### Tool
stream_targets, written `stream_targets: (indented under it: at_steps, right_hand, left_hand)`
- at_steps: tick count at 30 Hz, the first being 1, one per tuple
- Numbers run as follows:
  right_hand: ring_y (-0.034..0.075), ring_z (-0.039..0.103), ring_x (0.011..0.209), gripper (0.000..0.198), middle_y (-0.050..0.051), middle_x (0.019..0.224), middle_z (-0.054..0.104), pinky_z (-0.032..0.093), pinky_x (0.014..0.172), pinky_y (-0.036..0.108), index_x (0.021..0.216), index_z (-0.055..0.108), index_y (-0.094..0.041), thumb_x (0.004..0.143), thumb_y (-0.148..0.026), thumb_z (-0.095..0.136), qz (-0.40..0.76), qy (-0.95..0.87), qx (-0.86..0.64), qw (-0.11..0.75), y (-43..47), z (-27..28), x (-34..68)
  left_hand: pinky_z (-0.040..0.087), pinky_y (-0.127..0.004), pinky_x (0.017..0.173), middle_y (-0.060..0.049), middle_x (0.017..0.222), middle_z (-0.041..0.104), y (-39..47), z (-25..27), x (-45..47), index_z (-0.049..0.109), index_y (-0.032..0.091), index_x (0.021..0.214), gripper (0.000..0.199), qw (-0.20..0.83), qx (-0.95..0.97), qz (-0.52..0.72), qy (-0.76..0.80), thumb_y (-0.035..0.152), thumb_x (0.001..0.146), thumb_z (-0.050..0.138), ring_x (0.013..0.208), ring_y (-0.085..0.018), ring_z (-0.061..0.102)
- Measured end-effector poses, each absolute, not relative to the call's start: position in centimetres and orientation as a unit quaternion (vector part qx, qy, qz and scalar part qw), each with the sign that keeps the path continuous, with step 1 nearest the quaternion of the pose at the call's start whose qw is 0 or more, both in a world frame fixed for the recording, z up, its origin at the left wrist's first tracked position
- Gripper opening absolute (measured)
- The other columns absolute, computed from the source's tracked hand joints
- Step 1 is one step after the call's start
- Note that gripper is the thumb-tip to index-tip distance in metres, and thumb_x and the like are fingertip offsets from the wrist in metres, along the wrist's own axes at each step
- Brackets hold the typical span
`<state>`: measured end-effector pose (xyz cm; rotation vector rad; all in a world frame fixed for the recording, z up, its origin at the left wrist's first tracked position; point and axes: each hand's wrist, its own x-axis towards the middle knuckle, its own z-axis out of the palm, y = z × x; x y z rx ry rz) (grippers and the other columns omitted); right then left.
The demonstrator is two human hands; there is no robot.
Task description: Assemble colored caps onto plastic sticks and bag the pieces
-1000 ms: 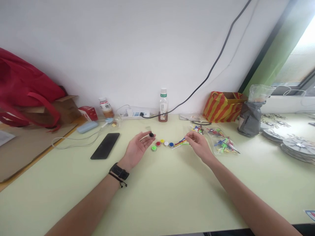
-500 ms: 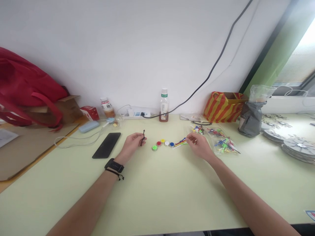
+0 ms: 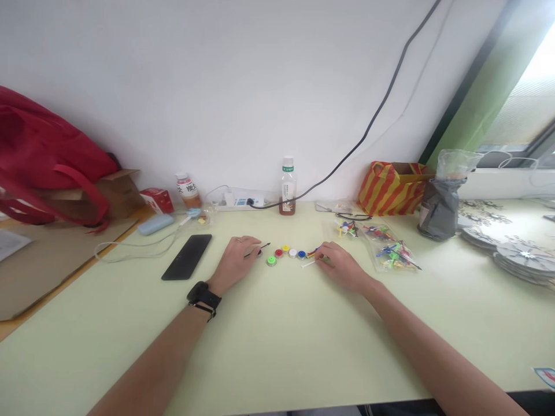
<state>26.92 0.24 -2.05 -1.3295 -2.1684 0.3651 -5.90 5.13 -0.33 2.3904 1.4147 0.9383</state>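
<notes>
My left hand [image 3: 236,260] is low over the table, fingers closed on a black plastic piece with an arrow tip [image 3: 265,245]; its round part is partly hidden by the fingers. Just right of it, small round pieces lie in a curved row: green [image 3: 271,261], red [image 3: 278,253], yellow [image 3: 285,249], white [image 3: 292,253] and blue [image 3: 302,255]. At the row's right end, my right hand [image 3: 340,266] pinches a small bunch of coloured plastic sticks [image 3: 312,253], mostly covered by the fingers. A white stick [image 3: 308,264] shows beside them.
Clear bags of colourful plastic parts [image 3: 396,254] lie right of my right hand. A black phone [image 3: 187,257] lies to the left. Behind stand a drink bottle [image 3: 288,188], a power strip [image 3: 243,200] and a striped bag [image 3: 390,188]. Stacked grey discs [image 3: 524,263] sit far right.
My left hand has lowered to the table and moved slightly right, tipping the upright black piece nearly flat. My right hand has shifted left and down over the coloured sticks.
</notes>
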Motion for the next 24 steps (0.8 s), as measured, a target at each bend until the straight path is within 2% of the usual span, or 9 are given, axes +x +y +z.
stream_targets:
  at_steps: [2,5,10,14,17,20,24]
  right_hand:
    - [0.023,0.059,0.098,0.013,0.006,0.101,0.068,0.046,0.088,0.037,0.095,0.061,-0.022,0.096,-0.014,0.051,0.142,-0.818,-0.477,0.289,-0.2,-1.5,26.7]
    - [0.023,0.058,0.099,0.011,0.006,0.101,0.067,0.046,0.088,0.038,0.097,0.057,-0.023,0.097,-0.015,0.049,0.152,-0.813,-0.465,0.314,-0.8,-0.7,26.3]
    - [0.023,0.06,0.098,0.012,0.007,0.1,0.066,0.046,0.086,0.037,0.099,0.053,-0.024,0.097,-0.016,0.045,0.151,-0.793,-0.471,0.356,-1.2,-0.5,25.7]
    - [0.021,0.06,0.084,0.016,0.005,0.093,0.065,0.043,0.074,0.033,0.1,0.055,-0.024,0.095,-0.017,0.041,0.151,-0.774,-0.509,0.344,-0.9,-0.4,26.0]
    - [0.02,0.058,0.076,0.016,0.003,0.084,0.065,0.038,0.068,0.031,0.09,0.056,-0.024,0.097,-0.024,0.042,0.147,-0.768,-0.552,0.288,-0.7,-0.2,26.8]
    - [0.021,0.059,0.076,0.008,0.003,0.086,0.068,0.037,0.067,0.03,0.093,0.058,-0.024,0.091,-0.031,0.056,0.149,-0.771,-0.578,0.221,-0.5,-0.3,27.8]
    - [0.019,0.059,0.074,0.011,0.002,0.085,0.067,0.039,0.066,0.029,0.094,0.059,-0.023,0.084,-0.02,0.057,0.184,-0.774,-0.572,0.199,-0.1,-1.0,28.6]
  left_hand:
    - [0.04,-0.045,0.102,-0.009,0.116,0.071,4.9,-0.1,-5.6,0.073,0.023,0.114,0.027,0.068,0.805,0.348,0.476,0.036,0.1,0.054,0.113,-0.03,0.055]
    - [0.043,-0.043,0.097,-0.009,0.104,0.07,4.1,0.5,-4.9,0.072,0.022,0.109,0.024,0.052,0.808,0.358,0.464,0.036,0.099,0.055,0.105,-0.029,0.057]
    - [0.047,-0.04,0.085,-0.008,0.091,0.071,2.9,0.6,-3.9,0.072,0.022,0.098,0.02,0.083,0.835,0.309,0.448,0.039,0.095,0.062,0.095,-0.028,0.061]
    - [0.048,-0.041,0.082,-0.007,0.091,0.074,2.2,0.0,-3.2,0.075,0.025,0.095,0.017,0.122,0.847,0.295,0.426,0.039,0.093,0.065,0.091,-0.028,0.063]
    - [0.049,-0.044,0.09,-0.007,0.1,0.075,1.5,-0.1,-2.6,0.076,0.027,0.109,0.021,0.169,0.861,0.297,0.377,0.036,0.092,0.065,0.099,-0.029,0.064]
    - [0.045,-0.048,0.101,-0.008,0.115,0.075,1.0,0.1,-2.1,0.073,0.029,0.122,0.03,0.194,0.879,0.286,0.329,0.033,0.093,0.066,0.113,-0.031,0.06]
    - [0.036,-0.053,0.112,-0.009,0.139,0.065,0.9,0.2,-1.4,0.067,0.029,0.135,0.04,0.174,0.887,0.288,0.316,0.033,0.096,0.062,0.123,-0.033,0.053]
